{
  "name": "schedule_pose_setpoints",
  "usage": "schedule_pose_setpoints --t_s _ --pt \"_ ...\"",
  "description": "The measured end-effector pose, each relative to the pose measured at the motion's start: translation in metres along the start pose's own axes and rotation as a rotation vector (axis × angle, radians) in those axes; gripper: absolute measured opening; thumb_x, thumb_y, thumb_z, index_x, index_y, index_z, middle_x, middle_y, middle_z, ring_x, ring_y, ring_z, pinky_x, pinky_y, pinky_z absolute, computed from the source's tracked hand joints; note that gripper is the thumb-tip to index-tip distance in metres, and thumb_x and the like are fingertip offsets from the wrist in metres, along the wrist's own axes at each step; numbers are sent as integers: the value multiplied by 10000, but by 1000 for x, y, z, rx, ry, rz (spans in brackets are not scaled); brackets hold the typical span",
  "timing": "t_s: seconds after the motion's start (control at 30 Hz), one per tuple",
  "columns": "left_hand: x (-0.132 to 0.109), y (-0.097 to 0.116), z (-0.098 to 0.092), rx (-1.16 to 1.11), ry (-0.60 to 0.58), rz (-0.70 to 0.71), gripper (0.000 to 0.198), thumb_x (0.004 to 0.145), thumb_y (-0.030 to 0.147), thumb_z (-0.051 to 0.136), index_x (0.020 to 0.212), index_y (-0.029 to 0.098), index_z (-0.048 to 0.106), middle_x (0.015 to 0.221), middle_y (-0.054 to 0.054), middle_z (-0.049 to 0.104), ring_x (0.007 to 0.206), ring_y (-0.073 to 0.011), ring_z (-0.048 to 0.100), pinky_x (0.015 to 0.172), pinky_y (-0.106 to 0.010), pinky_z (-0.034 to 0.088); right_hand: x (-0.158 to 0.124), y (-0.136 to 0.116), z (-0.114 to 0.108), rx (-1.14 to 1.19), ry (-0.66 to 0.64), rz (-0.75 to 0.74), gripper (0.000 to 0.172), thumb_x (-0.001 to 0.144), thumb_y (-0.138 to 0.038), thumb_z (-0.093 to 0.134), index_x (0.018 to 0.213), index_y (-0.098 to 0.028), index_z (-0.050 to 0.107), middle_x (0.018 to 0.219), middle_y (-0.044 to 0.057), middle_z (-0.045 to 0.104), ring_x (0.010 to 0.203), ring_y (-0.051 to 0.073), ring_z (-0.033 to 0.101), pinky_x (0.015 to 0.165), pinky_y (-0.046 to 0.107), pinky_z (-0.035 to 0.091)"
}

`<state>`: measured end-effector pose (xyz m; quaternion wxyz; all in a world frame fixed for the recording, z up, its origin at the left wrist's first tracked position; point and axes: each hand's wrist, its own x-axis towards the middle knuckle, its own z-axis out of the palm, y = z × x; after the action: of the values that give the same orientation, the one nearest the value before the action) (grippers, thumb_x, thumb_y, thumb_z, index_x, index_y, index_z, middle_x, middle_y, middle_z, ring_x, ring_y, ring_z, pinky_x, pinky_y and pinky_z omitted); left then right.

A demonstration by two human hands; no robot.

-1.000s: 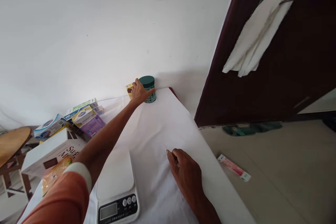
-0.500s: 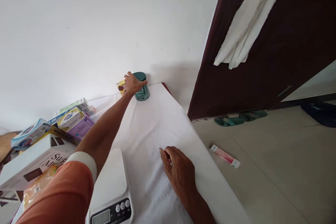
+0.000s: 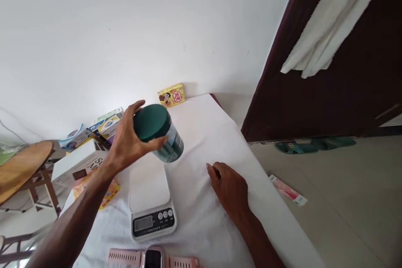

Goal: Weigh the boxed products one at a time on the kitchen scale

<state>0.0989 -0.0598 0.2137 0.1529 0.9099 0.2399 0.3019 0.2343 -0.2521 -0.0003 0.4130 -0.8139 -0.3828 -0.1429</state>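
My left hand grips a green canister with a dark green lid, fingers and thumb around its upper part. The canister is tilted and held in the air above the far end of a white kitchen scale. My right hand rests on the white cloth to the right of the scale, its fingers curled shut; nothing shows in them. A smartwatch with a pink strap lies below the scale, partly cut off by the frame edge.
A yellow box stands against the wall at the table's far end. Several boxes, one a white box, and an orange packet are at the left. A pink-and-white box and green slippers lie on the floor at right.
My left hand has lifted the canister from the far end of the table and brought it nearer, uncovering the yellow box. My right hand stays curled on the cloth. The view has shifted.
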Motion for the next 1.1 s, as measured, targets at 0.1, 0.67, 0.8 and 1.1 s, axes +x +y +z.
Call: schedule_pose_setpoints --t_s 0.1,0.67,0.8,1.1 --pt "-46 -8 -24 50 2 -22 912 629 462 867 1423 245 474 1358 -105 599 1215 -328 595 1042 -483 485 0 -1 1 12 -16 5 460 1038 -446 380 634 -226 370 565 -37 464 498 111 346 533 259 272" --pt "-109 -39 -33 86 -52 -162 983 660 489 890 1479 270 392 1418 -125 545 1274 -340 552 1034 -524 488 1 -4 -2 29 -97 75 473 979 -518 365 606 -233 310 522 -38 401 485 106 288 523 261 259" --pt "-114 -42 -37 2 -68 -183 1127 626 557 911 1544 304 309 1471 -144 509 1333 -366 520 1080 -566 452 1 -5 -3 34 -102 82 478 974 -527 367 603 -233 303 528 -33 412 489 108 293 527 264 261" --pt "-154 -60 11 -143 162 -384 1065 641 568 890 1502 234 359 1449 -175 508 1368 -366 502 1109 -532 444 2 -7 -6 30 -157 122 490 974 -547 372 597 -237 334 555 -19 470 499 118 357 529 270 283"
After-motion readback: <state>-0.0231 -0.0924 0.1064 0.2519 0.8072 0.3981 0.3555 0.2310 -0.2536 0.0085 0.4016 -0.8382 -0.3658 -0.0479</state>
